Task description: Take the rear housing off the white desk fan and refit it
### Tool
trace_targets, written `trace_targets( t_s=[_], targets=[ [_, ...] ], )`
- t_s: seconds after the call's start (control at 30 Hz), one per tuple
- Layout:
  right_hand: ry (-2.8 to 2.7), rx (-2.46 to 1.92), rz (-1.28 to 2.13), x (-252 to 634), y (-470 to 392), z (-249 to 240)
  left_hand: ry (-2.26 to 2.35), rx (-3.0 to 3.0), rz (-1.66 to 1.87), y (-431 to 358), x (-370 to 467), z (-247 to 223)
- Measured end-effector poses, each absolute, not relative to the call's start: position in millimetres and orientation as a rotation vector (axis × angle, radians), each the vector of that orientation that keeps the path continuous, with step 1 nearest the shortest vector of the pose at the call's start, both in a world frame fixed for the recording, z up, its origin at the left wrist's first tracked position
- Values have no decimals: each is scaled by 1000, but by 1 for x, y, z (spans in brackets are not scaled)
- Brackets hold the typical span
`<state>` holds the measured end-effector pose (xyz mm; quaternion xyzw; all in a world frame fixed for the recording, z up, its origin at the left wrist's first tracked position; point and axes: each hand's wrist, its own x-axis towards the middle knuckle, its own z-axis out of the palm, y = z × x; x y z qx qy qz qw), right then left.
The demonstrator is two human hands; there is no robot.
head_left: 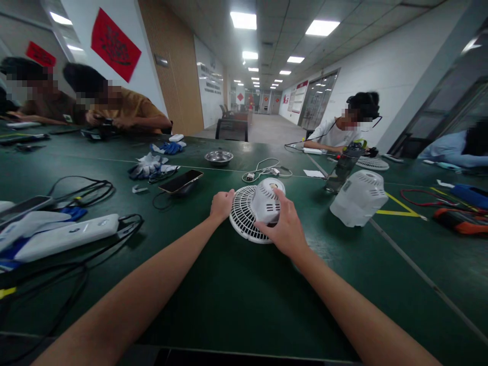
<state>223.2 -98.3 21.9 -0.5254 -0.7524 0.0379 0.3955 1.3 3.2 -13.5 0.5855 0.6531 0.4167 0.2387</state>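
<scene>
A round white fan grille [244, 216] lies on the green table in front of me. My left hand [222, 205] grips the left edge of the grille, with its fingers partly hidden behind the rim. On the grille's right part stands a white slotted housing [266, 202], slightly tilted. My right hand [286, 223] is wrapped round the housing from the right, thumb at its lower front and fingers near its top. Behind the grille a white cable with a plug [250, 177] lies loosely coiled.
A translucent white cover [360, 198] and a dark bottle [341, 168] stand to the right. A metal bowl [218, 157], a phone [182, 181] and gloves [148, 166] lie beyond my left hand. Black cables and a white power bank [72, 236] are at left. Several people sit around.
</scene>
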Motion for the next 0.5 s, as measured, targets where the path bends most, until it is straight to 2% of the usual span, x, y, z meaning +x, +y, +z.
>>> trace_targets(
  t_s=[0.2, 0.37, 0.5],
  targets=[
    [-1794, -1442, 105, 220, -99, 24, 1597, 1536, 1418, -2, -1, -14],
    [-1595, -1365, 239, 245, -87, 32, 1264, 1873, 1642, -13, 1, -9],
    [-1466, -1241, 430, 266, -74, 34, 1032, 2123, 1624, -13, 8, -10]
  ],
)
